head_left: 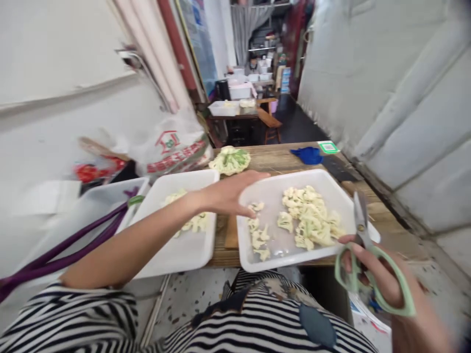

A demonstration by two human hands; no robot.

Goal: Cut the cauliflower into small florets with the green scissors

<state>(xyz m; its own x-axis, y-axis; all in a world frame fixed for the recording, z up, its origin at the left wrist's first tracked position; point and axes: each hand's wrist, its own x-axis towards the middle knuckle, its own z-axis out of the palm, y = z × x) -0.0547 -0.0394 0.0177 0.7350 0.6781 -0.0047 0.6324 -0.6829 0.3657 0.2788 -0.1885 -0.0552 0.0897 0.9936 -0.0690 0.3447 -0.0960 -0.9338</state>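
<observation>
Plenty of cut florets point(311, 215) lie right of the spread fingers of your left hand point(235, 192), in the right tray point(274, 235); others sit leftward in the left tray point(158, 255). Beyond those fingers, a larger cauliflower piece point(230, 161) seems left to cut. Your right hand point(382, 277) has its fingers around the scissors point(362, 233).

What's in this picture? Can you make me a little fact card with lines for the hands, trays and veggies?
Left hand: spread at the right tray's left rim
Right hand: holding green-handled scissors
Right tray: cauliflower pieces
Left tray: more cauliflower pieces, partly hidden
Beyond the trays: bigger cauliflower chunk, blue object
Far left: long purple vegetables
</observation>
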